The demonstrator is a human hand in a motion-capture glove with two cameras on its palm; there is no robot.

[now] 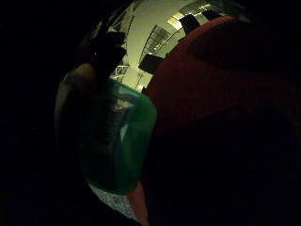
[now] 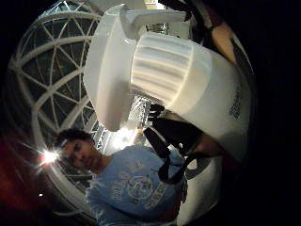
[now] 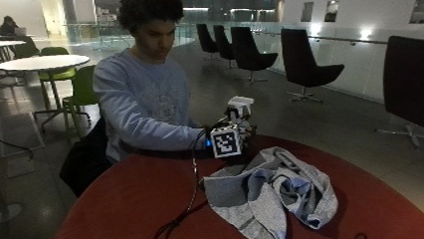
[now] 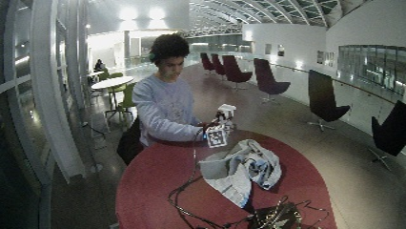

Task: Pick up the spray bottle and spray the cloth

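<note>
In the outside view my gloved right hand [image 3: 233,130] grips the spray bottle [image 3: 239,105] and holds it upright over the far edge of the round red table [image 3: 132,199]. Its white spray head shows above the hand. The little finger side palm view is partly filled by the green bottle body [image 1: 117,141], with the red table [image 1: 225,94] beside it. The white spray head [image 2: 160,70] looms close in the thumb side palm view. A crumpled grey cloth [image 3: 271,191] lies on the table in front of the hand, apart from the bottle. The wide outside view shows the same bottle [image 4: 225,110] and cloth [image 4: 244,169].
A black cable [image 3: 192,199] runs across the table from the hand, and a tangle of cables [image 4: 273,217] lies at the table's near edge. Black chairs [image 3: 305,64] stand behind, with a white round table [image 3: 43,62] and green chairs further back.
</note>
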